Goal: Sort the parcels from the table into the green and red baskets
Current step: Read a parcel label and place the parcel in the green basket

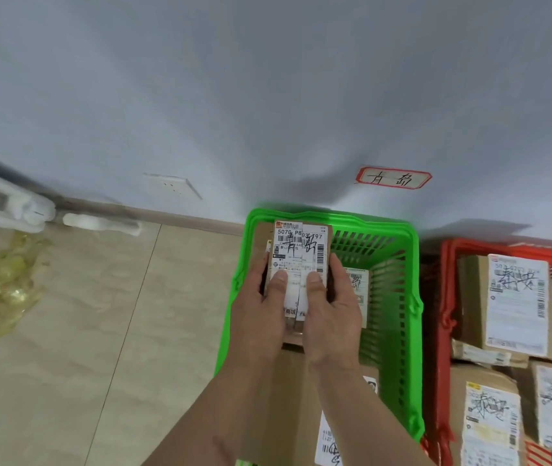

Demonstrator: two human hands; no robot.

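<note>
A small cardboard parcel with a white shipping label and black handwriting is held over the green basket. My left hand grips its left side and my right hand grips its right side, both thumbs pressed on the label. Other labelled parcels lie inside the green basket below, one at the right and a large box under my forearms. The red basket stands directly to the right, filled with several labelled cardboard parcels.
Both baskets sit on the floor against a pale wall. A red-bordered handwritten sign hangs above the green basket. A wall socket, a white radiator pipe and crumpled yellowish plastic lie to the left on the tiled floor.
</note>
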